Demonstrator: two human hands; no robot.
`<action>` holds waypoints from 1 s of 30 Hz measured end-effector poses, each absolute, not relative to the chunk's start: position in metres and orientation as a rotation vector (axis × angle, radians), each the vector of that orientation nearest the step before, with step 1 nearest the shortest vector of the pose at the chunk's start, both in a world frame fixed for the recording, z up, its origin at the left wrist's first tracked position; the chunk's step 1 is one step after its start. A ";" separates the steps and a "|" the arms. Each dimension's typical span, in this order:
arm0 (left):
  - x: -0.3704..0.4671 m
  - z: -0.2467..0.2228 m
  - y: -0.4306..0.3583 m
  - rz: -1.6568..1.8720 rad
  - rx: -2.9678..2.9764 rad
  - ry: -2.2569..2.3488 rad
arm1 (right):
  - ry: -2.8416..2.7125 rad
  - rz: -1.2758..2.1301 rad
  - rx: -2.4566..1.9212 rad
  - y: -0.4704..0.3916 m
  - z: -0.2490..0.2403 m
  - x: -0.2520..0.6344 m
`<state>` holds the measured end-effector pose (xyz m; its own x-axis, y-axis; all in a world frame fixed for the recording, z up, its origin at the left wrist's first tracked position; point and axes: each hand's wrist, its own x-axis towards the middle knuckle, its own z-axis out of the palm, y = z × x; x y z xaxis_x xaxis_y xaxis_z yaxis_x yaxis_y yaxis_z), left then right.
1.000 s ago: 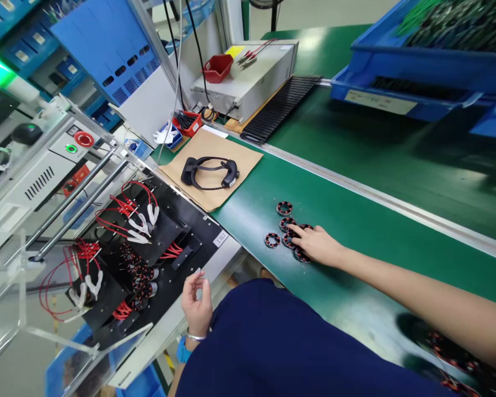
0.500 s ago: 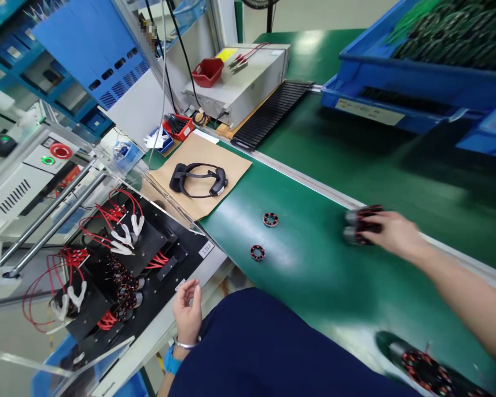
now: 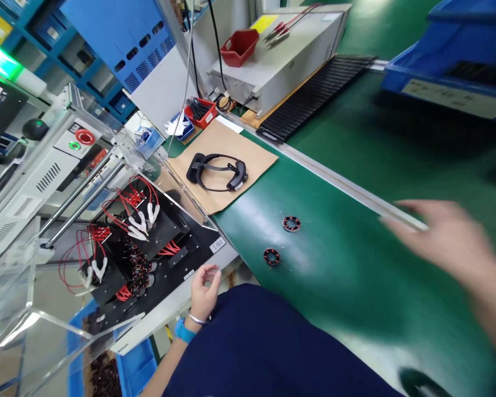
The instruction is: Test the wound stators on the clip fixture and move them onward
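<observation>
My right hand (image 3: 450,237), blurred by motion, hovers over the metal strip on the green bench (image 3: 334,286). Its thumb and forefinger are apart, and nothing shows between them. Near my lap, beside the black fixture plate, my left hand (image 3: 205,289) hangs palm up; its fingers curl loosely, with nothing visible in them. Two small wound motor stators (image 3: 291,223) with red and black segments lie apart on the bench, the nearer stator (image 3: 271,256) closer to my left hand. On the black fixture (image 3: 177,220) at left stands a row of further stators (image 3: 138,270).
A black headset (image 3: 237,175) rests on brown cardboard (image 3: 256,157). Behind it are a grey instrument (image 3: 285,66) with a red bin (image 3: 240,47) on top and a black ribbed rack (image 3: 314,99). Blue bins (image 3: 446,99) stand at the far right. Red wires with white-sleeved clips (image 3: 138,226) lie over the fixture.
Half a second ago my right hand held a stack of stators; now it looks free of them, and the stack is out of sight. The view has shifted right-to-left content rightward. My left hand stays curled.
</observation>
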<state>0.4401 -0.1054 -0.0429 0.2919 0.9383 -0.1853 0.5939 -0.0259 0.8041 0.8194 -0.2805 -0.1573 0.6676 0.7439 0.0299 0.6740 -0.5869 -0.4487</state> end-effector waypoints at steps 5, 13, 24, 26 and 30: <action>0.442 -0.035 -0.102 0.487 1.808 1.321 | -1.516 0.465 -2.374 -0.229 -0.135 0.715; 0.427 -0.039 -0.096 0.472 1.723 1.348 | -1.634 0.571 -2.577 -0.193 -0.114 0.686; 0.424 -0.068 -0.075 0.389 1.610 1.309 | -1.472 0.773 -2.591 -0.180 -0.119 0.695; 0.428 -0.068 -0.073 0.380 1.600 1.322 | -1.446 0.769 -2.581 -0.183 -0.120 0.707; 0.428 -0.073 -0.068 0.343 1.556 1.356 | -1.186 0.717 -2.720 -0.219 -0.115 0.769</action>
